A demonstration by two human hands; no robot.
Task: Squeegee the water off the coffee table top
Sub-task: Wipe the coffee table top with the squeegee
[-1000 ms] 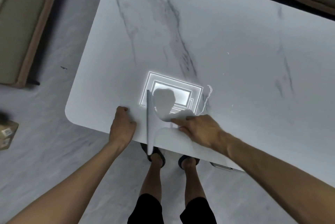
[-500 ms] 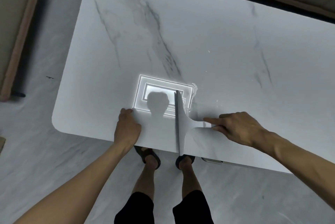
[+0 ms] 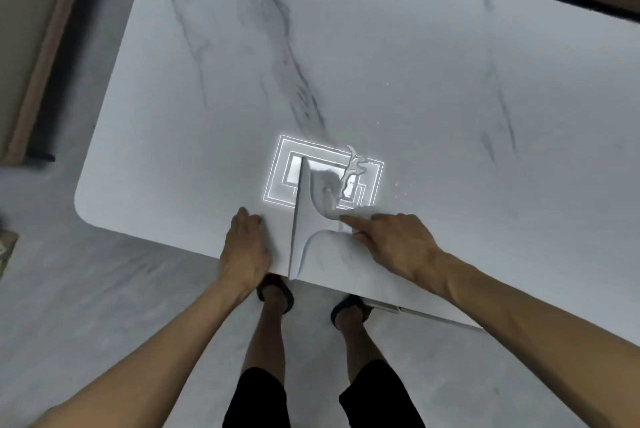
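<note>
The white marble coffee table top [image 3: 415, 63] fills most of the view. A white squeegee [image 3: 311, 230] lies on it near the front edge, its long blade [image 3: 297, 216] running from the edge away from me. My right hand [image 3: 394, 240] grips the squeegee's handle, index finger stretched along it. Just left of the blade, my left hand [image 3: 246, 244] rests on the table with fingers curled, holding nothing. A wavy water streak [image 3: 353, 167] and small droplets [image 3: 398, 190] lie right of the blade, across a bright lamp reflection [image 3: 284, 178].
My feet in dark sandals [image 3: 275, 292] stand on the grey floor [image 3: 104, 289] below the front edge. Wood-trimmed furniture [image 3: 38, 63] stands at the left, and a cardboard box [image 3: 5, 251] shows at the left border. A metal rail [image 3: 436, 318] shows under the table.
The squeegee swept right half a second ago and has now come back left, close to my left hand. My left hand has stayed at the front edge.
</note>
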